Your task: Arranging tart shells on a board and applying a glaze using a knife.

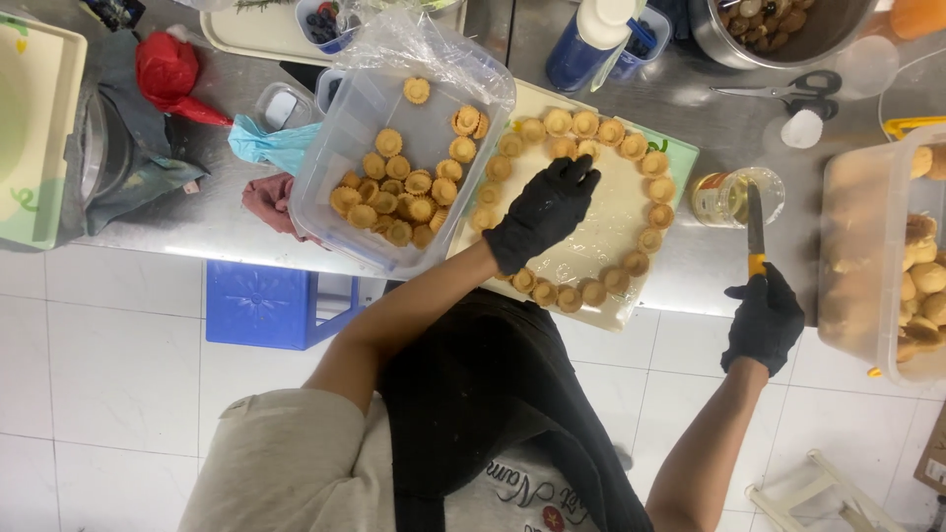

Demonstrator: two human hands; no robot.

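My left hand (544, 212), in a black glove, reaches over a pale rectangular tray (601, 222); its fingertips pinch a small tart shell (588, 150) at the tray's far edge. Several more shells ring the tray's border. A clear plastic tub (340, 158) just left of the tray holds several loose tart shells. My right hand (766, 320), also gloved in black, grips the yellow handle of a knife (756, 222) whose blade points away, beside a small glass jar (724, 197).
A second clear tub (852, 246) with pastries stands at the right. Scissors (788, 91), a blue bottle (581, 44), a metal bowl (778, 34), a red cloth (168, 74) and a blueberry cup (320, 22) lie on the steel counter. A blue stool (266, 305) sits below.
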